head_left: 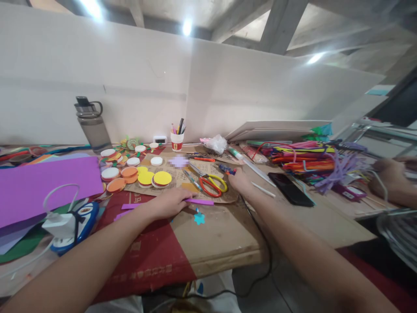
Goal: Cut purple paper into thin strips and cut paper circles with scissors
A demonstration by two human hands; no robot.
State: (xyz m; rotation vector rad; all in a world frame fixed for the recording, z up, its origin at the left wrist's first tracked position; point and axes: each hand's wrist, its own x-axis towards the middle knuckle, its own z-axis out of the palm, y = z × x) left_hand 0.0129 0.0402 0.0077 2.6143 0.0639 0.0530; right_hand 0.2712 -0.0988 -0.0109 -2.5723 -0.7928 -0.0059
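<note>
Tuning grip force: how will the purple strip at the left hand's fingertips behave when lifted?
The purple strip looks thin and narrow, so it probably bends easily. Its small size suggests very little weight. Its flat shape makes rolling unlikely, though a nudge from the left hand might slide it.

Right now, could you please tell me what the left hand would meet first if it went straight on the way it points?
Beyond the left hand, probably the scissors, at their red-orange handle; the slim tool also lies near that line, and depth is unclear.
</note>
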